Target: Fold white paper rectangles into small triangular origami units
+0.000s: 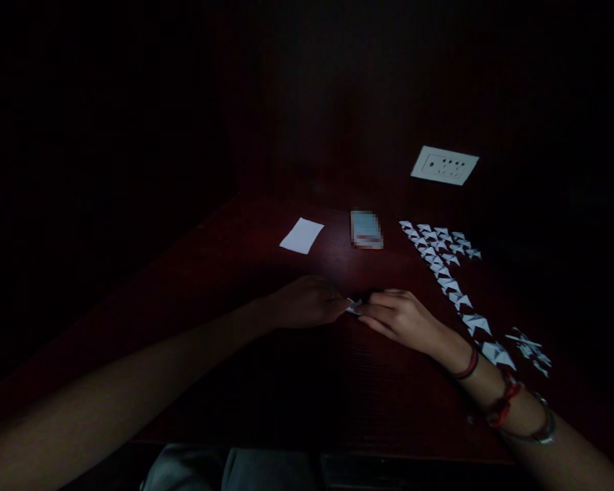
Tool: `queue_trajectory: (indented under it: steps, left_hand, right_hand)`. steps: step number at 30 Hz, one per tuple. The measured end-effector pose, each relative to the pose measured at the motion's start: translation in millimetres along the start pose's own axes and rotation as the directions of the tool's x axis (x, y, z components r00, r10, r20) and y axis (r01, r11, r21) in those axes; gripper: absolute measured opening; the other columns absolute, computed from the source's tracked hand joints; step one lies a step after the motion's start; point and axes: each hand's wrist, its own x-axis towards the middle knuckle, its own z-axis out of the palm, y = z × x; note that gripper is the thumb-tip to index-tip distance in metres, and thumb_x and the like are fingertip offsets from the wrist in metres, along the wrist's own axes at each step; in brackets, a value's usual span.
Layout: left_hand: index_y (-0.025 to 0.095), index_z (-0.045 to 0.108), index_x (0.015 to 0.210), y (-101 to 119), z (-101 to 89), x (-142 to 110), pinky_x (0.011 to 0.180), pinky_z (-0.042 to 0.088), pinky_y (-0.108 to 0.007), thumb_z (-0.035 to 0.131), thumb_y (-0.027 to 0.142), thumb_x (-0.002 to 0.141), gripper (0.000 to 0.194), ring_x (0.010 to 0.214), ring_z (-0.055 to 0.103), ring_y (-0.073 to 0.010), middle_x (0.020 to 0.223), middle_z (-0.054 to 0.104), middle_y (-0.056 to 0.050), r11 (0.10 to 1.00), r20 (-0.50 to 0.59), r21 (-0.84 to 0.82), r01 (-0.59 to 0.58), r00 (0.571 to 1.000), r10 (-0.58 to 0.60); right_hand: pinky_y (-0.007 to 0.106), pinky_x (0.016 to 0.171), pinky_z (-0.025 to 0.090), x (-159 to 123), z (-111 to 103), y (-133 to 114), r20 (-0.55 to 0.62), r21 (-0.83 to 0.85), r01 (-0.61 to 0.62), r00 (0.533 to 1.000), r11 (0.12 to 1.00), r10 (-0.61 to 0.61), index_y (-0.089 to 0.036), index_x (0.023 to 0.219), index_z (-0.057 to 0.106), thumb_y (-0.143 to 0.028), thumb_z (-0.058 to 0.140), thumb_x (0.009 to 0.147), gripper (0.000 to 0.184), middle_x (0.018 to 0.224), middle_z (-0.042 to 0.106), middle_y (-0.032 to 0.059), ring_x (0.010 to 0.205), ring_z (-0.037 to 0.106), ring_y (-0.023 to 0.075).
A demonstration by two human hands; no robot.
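Between my two hands, low over the dark red table (266, 382), is a small piece of folded white paper (355, 306). My left hand (310, 301) lies in shadow and pinches the paper's left end. From the right, my right hand (402, 317) grips the other end with its fingertips. Most of the paper is covered by fingers, so its exact shape is hard to make out. Right of my right hand runs a long row of small folded white paper pieces (459, 299), several of them with raised points.
A flat white paper sheet (301, 236) lies beyond my left hand. To its right is a blurred-out, light blue rectangular object (367, 230). Loose paper scraps (529, 350) lie at the far right. A white socket plate (444, 166) is on the dark back wall.
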Motion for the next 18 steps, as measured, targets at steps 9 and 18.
queue_trajectory:
  steps: [9,18]
  left_hand:
    - [0.017,0.043,0.113,5.8,-1.5,-1.9,0.065,0.045,-0.018,0.043,0.025,0.082,0.032,0.071,0.058,-0.0082,0.083,0.062,-0.001,0.79,-0.083,-0.525,0.316,0.905,-0.417]
    - [0.021,0.044,0.113,9.2,0.2,-2.6,0.064,0.042,-0.025,0.041,0.028,0.083,0.031,0.071,0.055,-0.0128,0.084,0.059,-0.002,0.928,0.041,-0.199,0.315,0.949,-0.313]
  right_hand:
    - [0.02,0.051,0.034,7.6,-1.4,2.4,0.064,0.658,-0.388,0.883,0.645,0.465,-0.013,0.071,0.054,-0.032,0.043,0.079,0.023,0.063,0.049,0.0001,0.057,0.043,0.0086]
    - [0.021,0.05,0.035,4.5,7.4,10.0,0.324,0.671,-0.588,0.78,0.451,0.535,-0.013,0.063,0.057,-0.031,0.052,0.07,0.021,0.056,0.052,-0.0015,0.052,0.045,0.0081]
